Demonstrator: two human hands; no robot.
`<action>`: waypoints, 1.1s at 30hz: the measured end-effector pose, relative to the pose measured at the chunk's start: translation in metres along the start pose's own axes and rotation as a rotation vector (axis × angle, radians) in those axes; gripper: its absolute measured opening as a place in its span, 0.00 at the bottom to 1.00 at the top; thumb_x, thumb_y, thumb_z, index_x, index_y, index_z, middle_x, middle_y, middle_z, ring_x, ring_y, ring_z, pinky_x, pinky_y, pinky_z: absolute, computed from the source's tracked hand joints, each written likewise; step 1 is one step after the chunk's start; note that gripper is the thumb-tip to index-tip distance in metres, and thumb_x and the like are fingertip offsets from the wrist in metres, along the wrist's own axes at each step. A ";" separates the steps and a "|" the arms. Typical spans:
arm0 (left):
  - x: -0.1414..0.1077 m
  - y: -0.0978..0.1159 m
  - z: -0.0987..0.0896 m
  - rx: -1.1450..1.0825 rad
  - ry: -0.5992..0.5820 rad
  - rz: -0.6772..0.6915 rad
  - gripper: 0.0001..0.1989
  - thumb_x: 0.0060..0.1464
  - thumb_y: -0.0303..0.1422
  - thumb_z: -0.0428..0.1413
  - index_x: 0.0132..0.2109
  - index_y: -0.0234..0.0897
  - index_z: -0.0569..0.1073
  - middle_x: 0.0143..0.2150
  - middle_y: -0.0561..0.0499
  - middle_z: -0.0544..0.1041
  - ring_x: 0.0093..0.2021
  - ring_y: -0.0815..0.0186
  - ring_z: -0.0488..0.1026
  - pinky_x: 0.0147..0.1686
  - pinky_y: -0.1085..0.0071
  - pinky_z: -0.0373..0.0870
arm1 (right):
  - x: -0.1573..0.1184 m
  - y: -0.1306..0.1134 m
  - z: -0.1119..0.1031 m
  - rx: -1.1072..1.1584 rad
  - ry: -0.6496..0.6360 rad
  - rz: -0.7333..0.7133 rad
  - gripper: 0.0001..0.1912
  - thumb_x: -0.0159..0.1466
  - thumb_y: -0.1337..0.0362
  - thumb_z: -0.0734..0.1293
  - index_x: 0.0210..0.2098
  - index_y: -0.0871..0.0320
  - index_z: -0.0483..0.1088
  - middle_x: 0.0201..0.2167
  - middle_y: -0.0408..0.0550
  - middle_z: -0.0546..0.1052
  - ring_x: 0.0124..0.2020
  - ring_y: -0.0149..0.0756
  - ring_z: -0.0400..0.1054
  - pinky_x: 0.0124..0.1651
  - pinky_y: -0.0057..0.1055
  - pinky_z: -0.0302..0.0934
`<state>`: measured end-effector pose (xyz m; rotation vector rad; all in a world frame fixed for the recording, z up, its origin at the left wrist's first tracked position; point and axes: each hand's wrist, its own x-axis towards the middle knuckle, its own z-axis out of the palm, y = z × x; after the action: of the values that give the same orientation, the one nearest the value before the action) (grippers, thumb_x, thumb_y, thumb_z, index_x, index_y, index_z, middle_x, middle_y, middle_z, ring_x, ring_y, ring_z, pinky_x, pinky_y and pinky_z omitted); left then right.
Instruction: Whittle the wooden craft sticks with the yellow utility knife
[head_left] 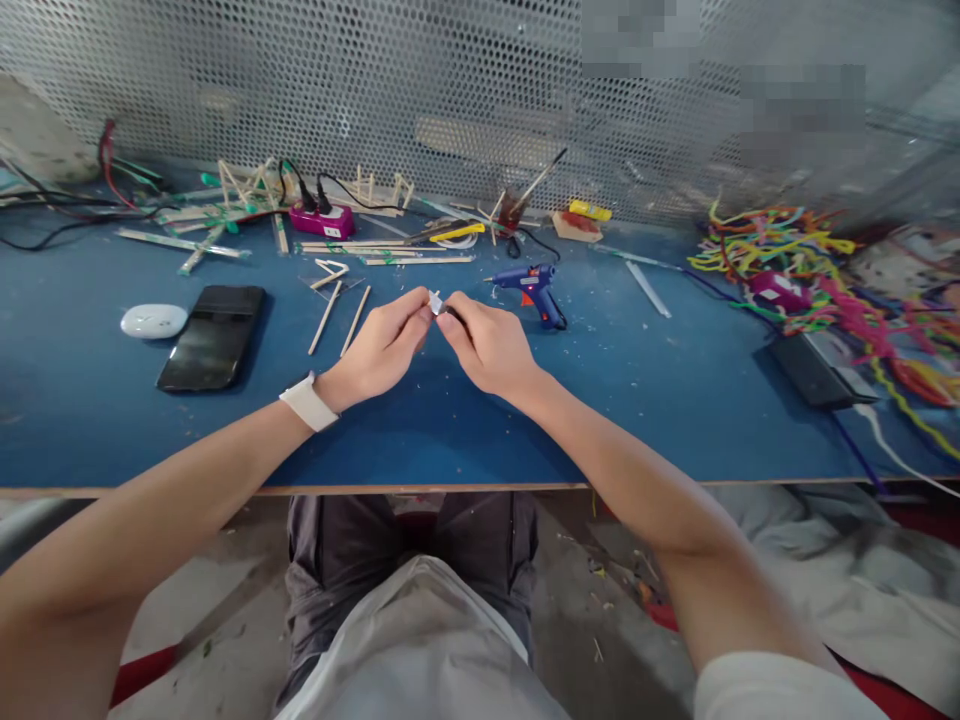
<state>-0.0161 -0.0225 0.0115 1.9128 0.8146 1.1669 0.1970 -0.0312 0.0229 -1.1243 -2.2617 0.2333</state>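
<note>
My left hand point(384, 342) is closed in a pinch, with a small white piece point(435, 302) at its fingertips. My right hand point(487, 342) meets it from the other side, closed around a small black object point(452, 314) whose kind I cannot make out. Both hands are above the middle of the blue table point(420, 430). Just right of them lies a blue glue gun point(531, 286) with an orange trigger and a small red light. Two loose wooden sticks point(325, 318) and a small stick triangle point(330, 270) lie left of my left hand.
A black phone point(212, 338) and a white mouse-shaped case point(154, 321) lie at left. Along the back are a purple power strip point(322, 221), stick frames point(244, 195), a yellow cutter point(457, 232) and cords. Tangled colourful pipe cleaners point(772, 240) and a black box point(814, 370) occupy the right.
</note>
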 end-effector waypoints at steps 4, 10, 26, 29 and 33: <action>0.000 -0.001 -0.003 -0.040 -0.067 -0.059 0.17 0.81 0.42 0.51 0.39 0.44 0.64 0.26 0.58 0.63 0.25 0.67 0.60 0.27 0.68 0.62 | 0.002 0.000 -0.002 0.081 -0.049 0.013 0.32 0.87 0.35 0.52 0.44 0.53 0.70 0.33 0.48 0.78 0.32 0.41 0.69 0.38 0.37 0.53; 0.001 -0.001 -0.013 0.169 -0.126 0.015 0.18 0.78 0.47 0.54 0.39 0.43 0.65 0.27 0.57 0.66 0.27 0.66 0.61 0.29 0.67 0.60 | 0.004 0.003 -0.001 0.556 -0.121 0.088 0.35 0.83 0.31 0.58 0.35 0.52 0.66 0.22 0.40 0.70 0.23 0.33 0.64 0.33 0.33 0.57; 0.006 -0.004 -0.015 0.369 -0.113 0.072 0.20 0.79 0.45 0.54 0.37 0.43 0.63 0.26 0.58 0.65 0.25 0.66 0.63 0.29 0.69 0.59 | 0.003 0.008 0.005 0.730 -0.096 0.126 0.36 0.80 0.29 0.63 0.35 0.55 0.71 0.23 0.40 0.68 0.24 0.32 0.60 0.27 0.30 0.53; 0.006 -0.004 -0.014 0.372 -0.117 0.065 0.19 0.79 0.44 0.54 0.36 0.43 0.63 0.26 0.57 0.65 0.26 0.66 0.63 0.29 0.69 0.58 | 0.003 0.007 0.005 0.696 -0.083 0.133 0.36 0.80 0.28 0.63 0.35 0.54 0.71 0.23 0.41 0.69 0.25 0.33 0.61 0.28 0.31 0.53; 0.007 -0.005 -0.015 0.366 -0.115 0.067 0.19 0.78 0.43 0.53 0.35 0.43 0.64 0.26 0.56 0.67 0.26 0.66 0.64 0.30 0.69 0.58 | 0.003 0.006 0.005 0.640 -0.065 0.134 0.36 0.81 0.29 0.62 0.34 0.54 0.71 0.24 0.42 0.70 0.26 0.34 0.62 0.30 0.32 0.54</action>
<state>-0.0275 -0.0107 0.0146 2.2973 0.9573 0.9852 0.1971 -0.0247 0.0178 -0.9190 -1.9382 0.9788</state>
